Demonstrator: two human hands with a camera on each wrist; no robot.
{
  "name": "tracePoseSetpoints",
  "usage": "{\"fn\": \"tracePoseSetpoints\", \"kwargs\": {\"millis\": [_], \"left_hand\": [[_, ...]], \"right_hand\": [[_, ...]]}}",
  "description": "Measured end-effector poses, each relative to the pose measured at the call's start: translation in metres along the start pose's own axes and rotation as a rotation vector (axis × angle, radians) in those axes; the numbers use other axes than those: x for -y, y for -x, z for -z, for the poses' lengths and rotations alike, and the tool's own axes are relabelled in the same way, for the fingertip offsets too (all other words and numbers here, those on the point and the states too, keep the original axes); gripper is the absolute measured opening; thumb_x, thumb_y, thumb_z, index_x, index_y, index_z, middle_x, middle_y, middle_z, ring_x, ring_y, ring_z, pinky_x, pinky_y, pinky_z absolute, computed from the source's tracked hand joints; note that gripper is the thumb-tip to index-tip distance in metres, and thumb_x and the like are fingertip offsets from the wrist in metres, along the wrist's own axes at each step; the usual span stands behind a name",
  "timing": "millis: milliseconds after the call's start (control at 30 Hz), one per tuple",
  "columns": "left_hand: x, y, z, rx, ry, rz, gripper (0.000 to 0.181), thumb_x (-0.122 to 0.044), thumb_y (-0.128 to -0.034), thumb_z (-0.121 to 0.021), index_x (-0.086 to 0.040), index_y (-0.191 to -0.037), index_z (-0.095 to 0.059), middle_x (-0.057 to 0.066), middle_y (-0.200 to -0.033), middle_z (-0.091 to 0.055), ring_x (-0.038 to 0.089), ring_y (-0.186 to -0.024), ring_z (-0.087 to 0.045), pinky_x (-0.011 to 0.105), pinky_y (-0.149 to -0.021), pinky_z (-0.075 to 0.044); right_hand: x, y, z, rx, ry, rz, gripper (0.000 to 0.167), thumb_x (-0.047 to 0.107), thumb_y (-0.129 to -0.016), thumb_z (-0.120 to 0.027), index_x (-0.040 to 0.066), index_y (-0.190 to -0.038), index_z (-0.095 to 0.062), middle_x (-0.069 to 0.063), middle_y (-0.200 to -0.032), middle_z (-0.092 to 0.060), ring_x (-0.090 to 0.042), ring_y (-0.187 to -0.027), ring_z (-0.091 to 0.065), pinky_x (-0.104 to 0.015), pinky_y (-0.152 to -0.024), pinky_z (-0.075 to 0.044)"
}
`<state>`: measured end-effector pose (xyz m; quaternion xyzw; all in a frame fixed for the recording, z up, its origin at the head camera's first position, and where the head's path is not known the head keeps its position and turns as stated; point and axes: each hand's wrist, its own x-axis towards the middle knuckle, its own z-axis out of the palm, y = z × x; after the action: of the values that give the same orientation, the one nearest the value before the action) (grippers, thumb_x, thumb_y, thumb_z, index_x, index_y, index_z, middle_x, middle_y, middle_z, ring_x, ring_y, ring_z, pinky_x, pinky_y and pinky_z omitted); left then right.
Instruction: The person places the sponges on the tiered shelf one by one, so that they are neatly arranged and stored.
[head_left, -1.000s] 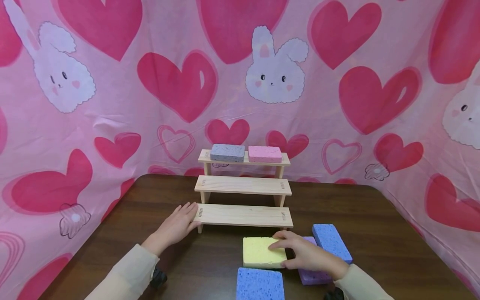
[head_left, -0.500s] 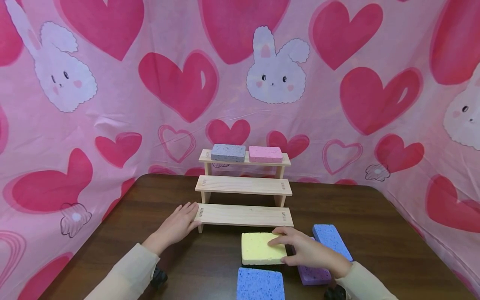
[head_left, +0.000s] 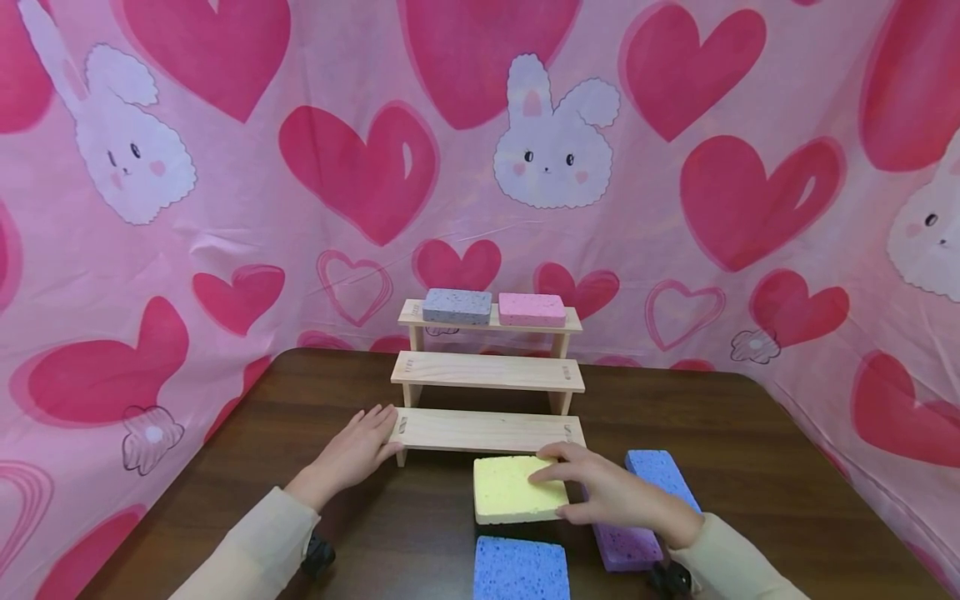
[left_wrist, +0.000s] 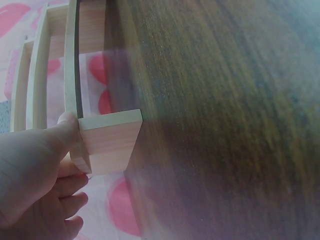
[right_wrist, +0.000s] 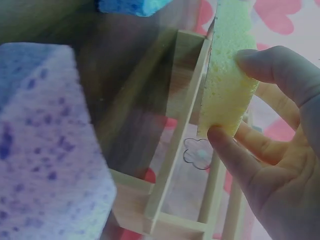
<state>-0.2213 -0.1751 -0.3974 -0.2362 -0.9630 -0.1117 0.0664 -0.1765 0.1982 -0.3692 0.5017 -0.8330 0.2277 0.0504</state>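
Observation:
My right hand [head_left: 611,492] holds a yellow sponge [head_left: 504,490] by its right end, raised off the table just in front of the lowest step. In the right wrist view the thumb and fingers pinch the yellow sponge [right_wrist: 227,75] across its edges. A three-step wooden stand [head_left: 487,429] stands mid-table. At the left end of its lowest step is my left hand [head_left: 352,454]; in the left wrist view the thumb and forefinger grip the board's end [left_wrist: 82,160]. A grey-blue sponge [head_left: 457,306] and a pink sponge [head_left: 532,309] lie side by side on the top step.
A blue sponge [head_left: 521,571] lies at the table's front, below the yellow one. Under and beside my right forearm are a purple sponge [head_left: 628,546] and another blue sponge [head_left: 663,475]. A pink cloth [head_left: 465,167] with hearts and rabbits hangs behind the table [head_left: 675,408].
My right hand has lifted the yellow sponge from the table and shifted it slightly left, toward the stand. The left hand stays on the lowest step.

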Motion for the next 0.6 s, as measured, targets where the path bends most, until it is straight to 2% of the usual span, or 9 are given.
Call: {"fn": "tracePoseSetpoints", "kwargs": {"millis": [167,433,600], "left_hand": [[0.0,0.0,0.0,-0.004,0.002,-0.004,0.057,-0.025,-0.0888,-0.061,0.012,-0.129,-0.044,0.026,-0.134,-0.043,0.041,-0.126,-0.034,0.053,-0.104,-0.023],[0.001,0.0,-0.001,-0.01,-0.005,-0.012,0.057,-0.026,-0.0889,-0.061,0.012,-0.129,-0.045,0.025,-0.134,-0.043,0.041,-0.126,-0.035,0.053,-0.103,-0.023],[0.001,0.0,-0.001,0.0,0.001,-0.004,0.058,-0.026,-0.0886,-0.061,0.011,-0.129,-0.044,0.025,-0.134,-0.042,0.04,-0.126,-0.035,0.052,-0.104,-0.023]], "right_hand": [[0.002,-0.006,0.005,-0.019,0.016,0.029,0.043,0.007,-0.074,-0.074,0.014,-0.116,-0.062,-0.01,-0.122,-0.049,-0.023,-0.108,-0.049,-0.034,-0.083,-0.048],[0.009,-0.017,0.016,-0.015,0.021,-0.023,0.042,0.01,-0.076,-0.074,0.017,-0.116,-0.063,-0.01,-0.124,-0.048,-0.024,-0.111,-0.046,-0.036,-0.085,-0.047],[0.012,-0.023,0.023,-0.027,0.035,0.009,0.043,0.009,-0.075,-0.075,0.016,-0.116,-0.063,-0.011,-0.125,-0.048,-0.025,-0.113,-0.045,-0.038,-0.086,-0.047]]}}
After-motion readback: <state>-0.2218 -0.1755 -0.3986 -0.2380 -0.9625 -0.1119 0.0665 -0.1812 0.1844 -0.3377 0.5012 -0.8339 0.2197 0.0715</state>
